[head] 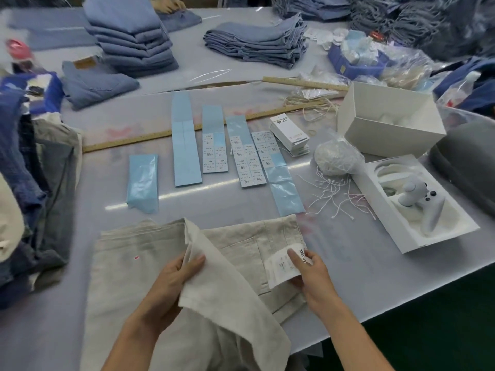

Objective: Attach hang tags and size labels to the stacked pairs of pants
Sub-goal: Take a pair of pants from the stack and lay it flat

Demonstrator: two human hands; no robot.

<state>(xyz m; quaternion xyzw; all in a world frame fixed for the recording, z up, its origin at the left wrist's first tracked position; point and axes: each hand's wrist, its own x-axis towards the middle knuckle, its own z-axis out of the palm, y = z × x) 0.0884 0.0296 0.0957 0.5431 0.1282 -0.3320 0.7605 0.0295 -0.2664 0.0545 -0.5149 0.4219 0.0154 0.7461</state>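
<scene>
A pair of beige linen pants (150, 253) lies on the table's near edge. My left hand (176, 274) grips a folded-up flap of the pants' fabric. My right hand (310, 274) pinches a white hang tag (281, 266) with black characters, lying on the pants' waist area. Blue backing strips with white size labels (215, 153) lie in a row beyond the pants. A stack of hang tags (290, 136) sits to their right. Loose white tag strings (334, 194) are scattered beside a bag of strings (337, 156).
Stacks of folded blue jeans (134, 36) (257, 44) stand at the back. Dark garments (26, 183) pile up on the left. A white open box (388, 121) and a tray holding a white controller (423, 204) stand at right. Two wooden rulers (128, 141) cross the table.
</scene>
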